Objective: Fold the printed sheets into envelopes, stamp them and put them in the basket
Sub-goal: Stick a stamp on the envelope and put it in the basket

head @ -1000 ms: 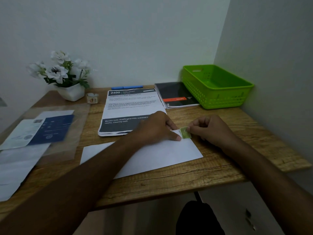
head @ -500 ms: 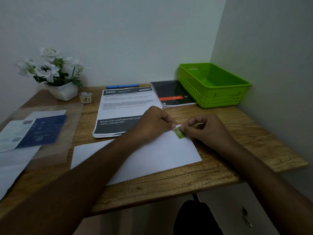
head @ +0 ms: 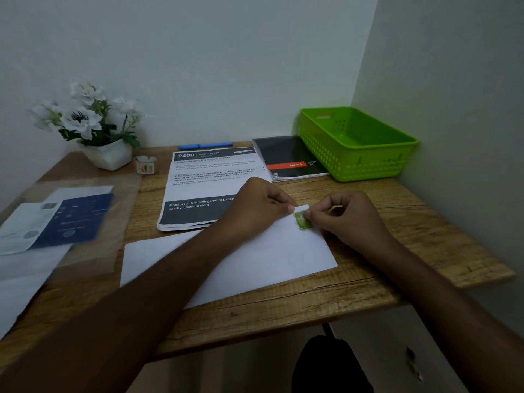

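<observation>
The left hand lies with bent fingers on the far edge of a plain white paper envelope, one fingertip down on the paper just left of a small green square stamp. Whether the fingers nip the edge or only press on it is hidden under the knuckles. The right hand pinches the stamp's right edge between thumb and forefinger, its other fingers curled in. The stamp sits at the envelope's far right corner, its print too blurred to read and its right side covered by the fingertips. The left forearm covers much of the envelope's middle. Beyond the left fingers lies a stack of printed white sheets with dark banners, its near right corner hidden by that hand. Beyond the right fingers stands a bright green perforated plastic basket, well apart from the stamp, on the light wooden desk. Between sheets and basket lies a black notebook.
</observation>
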A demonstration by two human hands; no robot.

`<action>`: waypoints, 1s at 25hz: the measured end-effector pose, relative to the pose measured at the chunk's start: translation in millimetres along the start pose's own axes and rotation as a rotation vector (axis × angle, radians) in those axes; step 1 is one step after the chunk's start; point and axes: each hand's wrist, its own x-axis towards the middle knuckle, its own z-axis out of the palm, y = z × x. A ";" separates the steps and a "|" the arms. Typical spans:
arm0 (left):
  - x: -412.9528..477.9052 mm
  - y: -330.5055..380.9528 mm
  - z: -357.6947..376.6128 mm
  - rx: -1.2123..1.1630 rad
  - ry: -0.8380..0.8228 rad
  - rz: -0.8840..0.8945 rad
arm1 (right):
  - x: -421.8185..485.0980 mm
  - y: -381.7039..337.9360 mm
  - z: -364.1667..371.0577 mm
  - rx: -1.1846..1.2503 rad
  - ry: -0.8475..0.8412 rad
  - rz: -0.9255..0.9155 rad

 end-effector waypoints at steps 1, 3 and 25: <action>-0.7 0.8 0.3 -0.014 0.003 -0.002 | -0.4 -0.4 -0.1 0.004 0.004 -0.002; -2.0 1.9 1.1 -0.038 0.011 -0.007 | -1.0 -1.0 0.3 0.006 0.016 0.004; -1.0 0.1 4.1 0.030 0.061 0.030 | 1.0 8.4 2.4 -0.032 0.058 -0.142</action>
